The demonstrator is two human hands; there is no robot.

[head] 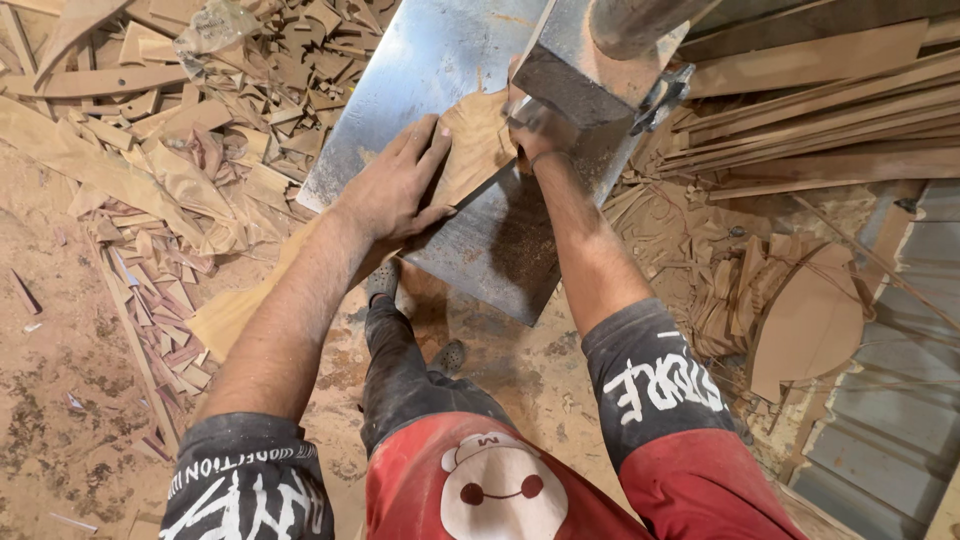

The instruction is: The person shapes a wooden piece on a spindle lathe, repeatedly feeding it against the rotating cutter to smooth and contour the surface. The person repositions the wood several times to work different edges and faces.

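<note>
A thin, light-brown wooden piece [478,140] lies flat on the shiny metal saw table [420,70]. My left hand [395,185] presses down on its near edge, fingers spread. Across the piece, my right hand [535,130] grips its far side, close under the grey metal saw housing [580,70]. Most of the right hand's fingers are hidden by the housing. The blade itself is not visible.
Heaps of wood offcuts [200,150] cover the sawdust floor at the left. Long wooden strips [820,110] are stacked at the right, with curved cut pieces [800,320] below them. A corrugated metal sheet [890,400] stands at the lower right.
</note>
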